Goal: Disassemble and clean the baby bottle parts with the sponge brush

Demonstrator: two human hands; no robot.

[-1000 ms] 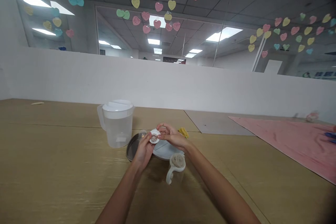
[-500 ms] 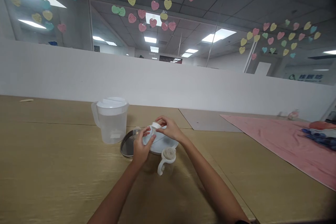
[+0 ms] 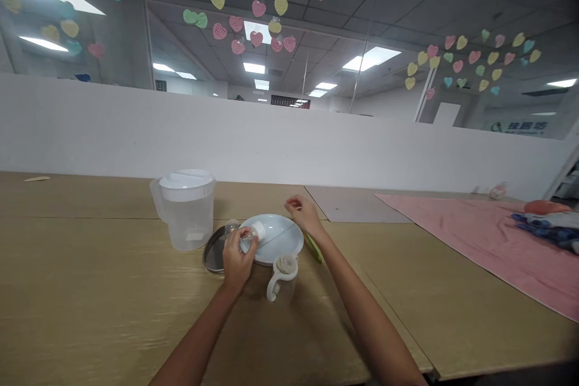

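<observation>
My left hand point(image 3: 235, 253) grips a small clear bottle with a white cap point(image 3: 252, 233), held over the near left edge of a pale blue plate point(image 3: 283, 238). My right hand point(image 3: 302, 212) hovers just past the plate's far right rim, fingers loosely curled, and I see nothing in it. A white ring piece with a handle point(image 3: 278, 271) stands in front of the plate, between my forearms. A metal lid point(image 3: 213, 251) lies half under the plate at its left.
A clear plastic pitcher with a white lid point(image 3: 186, 208) stands left of the plate. A green and yellow item point(image 3: 313, 247) lies by my right wrist. A pink cloth point(image 3: 484, 235) with blue and orange things covers the right table. A white partition runs behind.
My right hand has let go of the white cap and moved back to the right past the plate. The left hand keeps the bottle, lowered toward the plate. The view shifted right.
</observation>
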